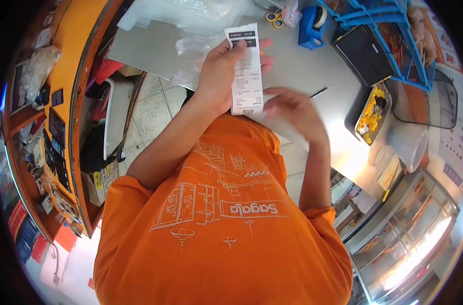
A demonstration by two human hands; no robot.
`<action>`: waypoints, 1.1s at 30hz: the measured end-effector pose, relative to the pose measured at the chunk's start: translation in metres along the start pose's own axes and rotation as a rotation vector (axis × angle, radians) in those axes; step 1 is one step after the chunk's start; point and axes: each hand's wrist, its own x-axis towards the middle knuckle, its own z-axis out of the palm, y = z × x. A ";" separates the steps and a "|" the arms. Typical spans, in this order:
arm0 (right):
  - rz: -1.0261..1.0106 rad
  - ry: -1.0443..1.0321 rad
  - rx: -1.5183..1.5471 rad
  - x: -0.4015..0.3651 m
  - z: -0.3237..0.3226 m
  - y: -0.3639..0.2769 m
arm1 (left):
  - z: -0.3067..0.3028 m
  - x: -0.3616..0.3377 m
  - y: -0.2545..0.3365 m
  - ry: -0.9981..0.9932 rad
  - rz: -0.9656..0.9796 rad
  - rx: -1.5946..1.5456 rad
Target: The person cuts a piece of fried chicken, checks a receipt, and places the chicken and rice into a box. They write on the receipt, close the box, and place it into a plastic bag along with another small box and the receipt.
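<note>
A long printed paper receipt (247, 86) hangs upright in front of my orange shirt. My left hand (226, 68) is closed on its upper part, with the thumb across the dark printed bands and the fingers behind the paper. Beside the lower right edge of the receipt is my right hand (295, 112), slightly blurred, with its fingers loosely bent and apart. A dark pen (320, 92) lies on the grey table (287, 66) just beyond that hand.
Yellow-handled scissors (275, 19) and a blue tape dispenser (312, 29) sit at the table's far side. A blue rack (378, 38), a black tray (363, 53) and a container of yellow pieces (371, 114) stand right. Clear plastic bags (180, 15) lie far left; orange shelving (71, 66) flanks the left.
</note>
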 end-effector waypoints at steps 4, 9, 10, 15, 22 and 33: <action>-0.206 0.961 -0.171 0.065 -0.108 0.051 | -0.005 -0.006 0.011 -0.028 0.020 0.050; -0.217 0.901 -0.209 0.144 -0.153 0.082 | 0.000 -0.015 0.017 -0.056 -0.079 0.070; -0.220 0.901 -0.200 0.150 -0.151 0.079 | 0.001 -0.015 0.018 -0.053 -0.095 0.053; 0.059 0.828 0.357 0.160 -0.165 0.065 | -0.003 -0.016 0.020 -0.080 -0.097 0.081; -0.322 0.855 0.608 0.135 -0.123 0.133 | -0.005 -0.013 0.021 -0.067 -0.099 0.102; -0.045 0.712 -0.093 0.097 -0.134 0.077 | -0.028 0.003 0.016 -0.220 -0.002 0.727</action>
